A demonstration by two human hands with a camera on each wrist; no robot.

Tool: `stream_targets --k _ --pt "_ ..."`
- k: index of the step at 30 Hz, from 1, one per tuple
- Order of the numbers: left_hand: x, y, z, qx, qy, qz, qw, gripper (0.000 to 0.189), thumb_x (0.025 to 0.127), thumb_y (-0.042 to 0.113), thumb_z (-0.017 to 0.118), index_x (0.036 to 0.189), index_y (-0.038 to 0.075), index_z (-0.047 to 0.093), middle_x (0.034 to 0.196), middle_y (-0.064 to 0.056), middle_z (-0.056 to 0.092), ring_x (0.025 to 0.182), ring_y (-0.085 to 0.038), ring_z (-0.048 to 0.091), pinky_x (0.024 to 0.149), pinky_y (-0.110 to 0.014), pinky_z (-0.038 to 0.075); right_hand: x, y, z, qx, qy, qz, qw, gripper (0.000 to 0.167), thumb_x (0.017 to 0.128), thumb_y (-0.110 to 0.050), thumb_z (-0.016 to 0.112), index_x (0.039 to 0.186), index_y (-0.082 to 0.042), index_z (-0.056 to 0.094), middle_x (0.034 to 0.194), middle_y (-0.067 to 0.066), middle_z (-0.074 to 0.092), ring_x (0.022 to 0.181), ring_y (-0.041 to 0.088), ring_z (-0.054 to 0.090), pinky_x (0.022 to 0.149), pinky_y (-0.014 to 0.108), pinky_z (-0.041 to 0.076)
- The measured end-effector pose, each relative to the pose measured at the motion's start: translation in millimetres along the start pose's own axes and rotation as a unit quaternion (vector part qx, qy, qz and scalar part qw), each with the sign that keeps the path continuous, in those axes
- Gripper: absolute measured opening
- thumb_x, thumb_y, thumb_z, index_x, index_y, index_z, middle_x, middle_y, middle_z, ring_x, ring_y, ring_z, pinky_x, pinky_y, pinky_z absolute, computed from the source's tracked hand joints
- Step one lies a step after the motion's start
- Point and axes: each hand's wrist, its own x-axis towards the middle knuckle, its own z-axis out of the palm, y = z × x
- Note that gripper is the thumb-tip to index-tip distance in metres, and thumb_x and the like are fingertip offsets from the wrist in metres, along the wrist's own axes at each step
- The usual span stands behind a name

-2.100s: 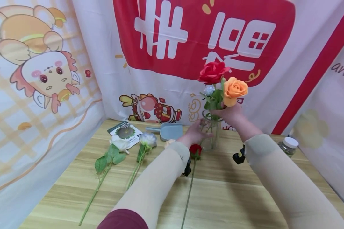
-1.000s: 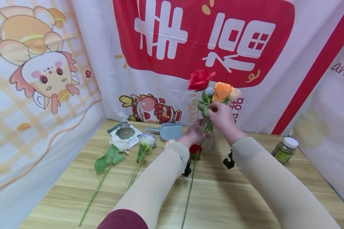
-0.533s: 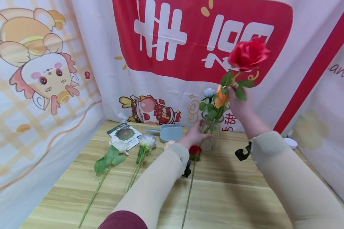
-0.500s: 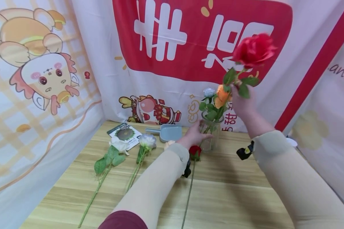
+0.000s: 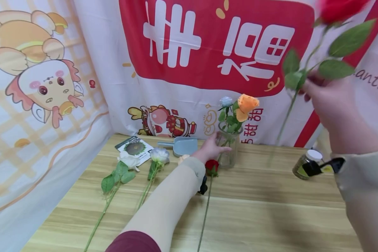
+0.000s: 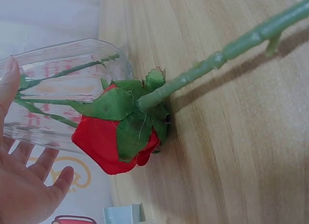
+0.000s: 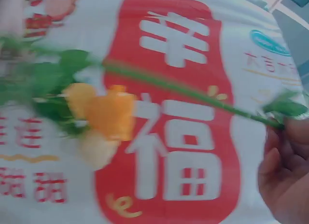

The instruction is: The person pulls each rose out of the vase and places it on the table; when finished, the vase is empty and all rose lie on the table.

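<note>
My right hand [image 5: 337, 105] pinches the green stem of a red rose [image 5: 341, 8], held up at the upper right; its bloom is cut off by the top edge of the head view. That stem [image 7: 178, 86] blurs across the right wrist view. With fingers and thumb on either side, my left hand [image 5: 209, 150] holds a clear glass vase [image 5: 234, 148] upright on the table. An orange rose [image 5: 247, 105] and a small pale blue flower [image 5: 226, 102] stand in it. A cream bloom [image 7: 96, 150] shows beside the orange one in the right wrist view.
Another red rose [image 5: 212, 167] lies right before the vase. Farther left lie a pale lilac rose [image 5: 160, 155], a white rose [image 5: 129, 161], a printed card [image 5: 137, 148] and a grey-blue dustpan [image 5: 185, 146]. A white-lidded jar [image 5: 307, 164] stands at right. Printed cloth hangs behind.
My right hand has moved from the vase mouth, drawn the red rose out of the vase and carried it up to the right. My left hand has stayed on the vase.
</note>
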Motion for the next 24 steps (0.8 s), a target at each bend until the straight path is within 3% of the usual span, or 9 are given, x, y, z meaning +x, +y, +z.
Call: stream_targets --k 4,6,9,13,18,24 --pt "3.0 -4.0 -0.7 0.002 -0.003 0.004 1.0000 0.087 0.082 0.027 0.083 0.152 0.035 0.032 0.157 0.001 0.034 0.143 -0.024 0.030 0.114 -0.045 0.028 -20.7 41 -12 -0.129 -0.083 0.068 0.9858 0.035 0.095 -0.028 0.067 0.121 -0.006 0.064 0.093 -0.004 0.067 0.077 0.015 0.059 0.060 0.022 0.050" --pt "5.3 -5.4 -0.2 0.008 -0.002 0.007 0.9999 0.087 0.081 0.028 0.083 0.152 0.035 0.033 0.156 0.001 0.035 0.142 -0.024 0.031 0.113 -0.045 0.028 -33.5 67 -16 -0.155 -0.100 0.106 0.9772 0.034 0.098 -0.028 0.064 0.120 -0.002 0.060 0.089 -0.011 0.065 0.076 0.011 0.057 0.061 0.023 0.050" --pt "10.3 -7.4 1.8 0.020 0.002 -0.005 0.9998 0.088 0.080 0.032 0.084 0.151 0.036 0.033 0.155 0.002 0.036 0.142 -0.023 0.032 0.113 -0.044 0.029 -52.8 107 -19 -0.160 -0.107 0.123 0.9736 0.025 0.100 -0.013 0.058 0.114 0.008 0.056 0.083 -0.012 0.062 0.070 0.008 0.058 0.057 0.024 0.050" --pt "15.6 -8.9 4.9 0.027 0.002 -0.024 0.9994 0.087 0.080 0.033 0.084 0.151 0.034 0.034 0.155 0.003 0.036 0.141 -0.023 0.033 0.113 -0.044 0.030 -81.8 151 -18 -0.156 -0.119 0.166 0.9664 0.016 0.096 -0.002 0.056 0.104 0.011 0.055 0.079 -0.005 0.063 0.064 0.011 0.060 0.051 0.027 0.049" --pt "15.8 -9.5 5.3 0.026 0.001 -0.021 0.9994 0.087 0.078 0.033 0.085 0.150 0.034 0.035 0.154 0.002 0.037 0.141 -0.023 0.033 0.112 -0.045 0.030 -111.9 191 1 -0.163 -0.174 0.241 0.9408 0.012 0.094 -0.004 0.059 0.097 0.007 0.059 0.076 0.002 0.062 0.064 0.017 0.059 0.052 0.029 0.047" --pt "10.1 -8.4 3.0 0.010 -0.001 -0.011 0.9999 0.087 0.079 0.031 0.084 0.151 0.034 0.035 0.155 0.001 0.037 0.142 -0.024 0.032 0.113 -0.045 0.029 -134.3 231 31 -0.113 -0.226 0.279 0.9266 0.012 0.089 0.001 0.061 0.078 0.000 0.056 0.065 0.002 0.053 0.057 0.016 0.052 0.050 0.027 0.041"
